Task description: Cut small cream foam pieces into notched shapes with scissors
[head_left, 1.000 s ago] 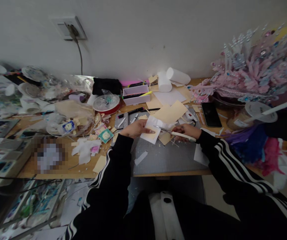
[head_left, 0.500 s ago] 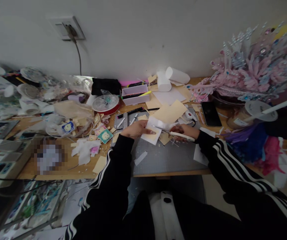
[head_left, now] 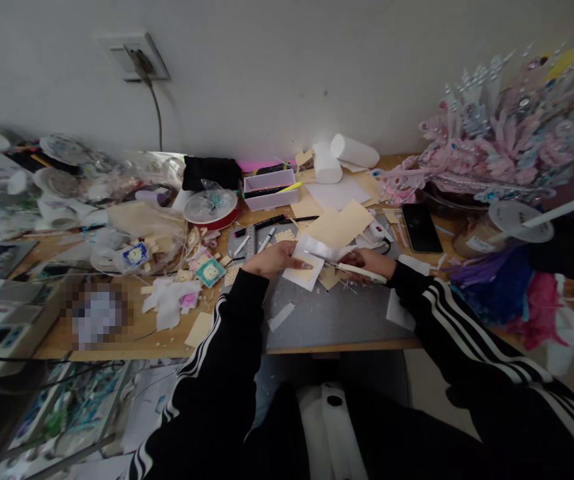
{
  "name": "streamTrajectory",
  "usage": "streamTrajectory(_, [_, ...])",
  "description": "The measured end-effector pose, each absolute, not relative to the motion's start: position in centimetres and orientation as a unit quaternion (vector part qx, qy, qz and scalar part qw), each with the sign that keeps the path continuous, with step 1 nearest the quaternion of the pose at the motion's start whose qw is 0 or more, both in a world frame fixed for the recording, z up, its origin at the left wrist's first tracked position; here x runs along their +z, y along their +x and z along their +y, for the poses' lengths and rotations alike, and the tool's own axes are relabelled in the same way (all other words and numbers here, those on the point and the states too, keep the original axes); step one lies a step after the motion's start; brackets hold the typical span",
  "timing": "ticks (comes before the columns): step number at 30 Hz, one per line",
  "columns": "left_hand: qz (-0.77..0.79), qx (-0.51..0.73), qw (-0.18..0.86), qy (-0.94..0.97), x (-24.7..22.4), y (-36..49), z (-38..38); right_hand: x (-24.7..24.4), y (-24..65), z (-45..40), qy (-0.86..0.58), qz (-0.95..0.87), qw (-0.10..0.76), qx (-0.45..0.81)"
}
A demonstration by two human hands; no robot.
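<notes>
Over the grey cutting mat [head_left: 337, 320], my left hand [head_left: 275, 260] pinches a white sheet [head_left: 307, 277] with a cream patch on it, thumb on top. My right hand [head_left: 367, 259] is closed round scissors [head_left: 359, 272] with pale handles. Their blades point left, at the sheet's upper part, where a white strip lifts above them. Whether the blades are fully together is too small to tell. Behind the hands lie cream card pieces [head_left: 344, 223]. A white paper scrap [head_left: 281, 317] rests on the mat below my left hand.
A lilac box [head_left: 271, 190] with pens and white rolls [head_left: 354, 152] are by the wall. At right are a black phone [head_left: 421, 228], a lidded cup [head_left: 504, 230] with a straw and pink beaded ornaments [head_left: 511, 147]. A ribbon spool [head_left: 211, 208] and a power strip [head_left: 17, 313] are at left.
The scissors and my right hand have shifted very slightly left along the sheet. My left hand keeps its hold almost unmoved.
</notes>
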State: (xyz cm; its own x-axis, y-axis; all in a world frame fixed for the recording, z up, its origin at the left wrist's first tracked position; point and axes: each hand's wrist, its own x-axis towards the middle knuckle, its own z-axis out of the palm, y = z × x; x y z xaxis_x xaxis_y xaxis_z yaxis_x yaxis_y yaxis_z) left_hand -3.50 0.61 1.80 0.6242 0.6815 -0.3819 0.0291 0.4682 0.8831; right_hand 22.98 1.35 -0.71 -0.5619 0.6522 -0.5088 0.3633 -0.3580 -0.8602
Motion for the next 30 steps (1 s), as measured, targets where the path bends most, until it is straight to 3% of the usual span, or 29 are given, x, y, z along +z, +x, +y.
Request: streamTrajectory(30, [0.392, 0.215, 0.762, 0.469, 1.65, -3.54, 0.57, -0.88, 22.78, 1.26, -0.450, -0.594, 0.133, 0.653])
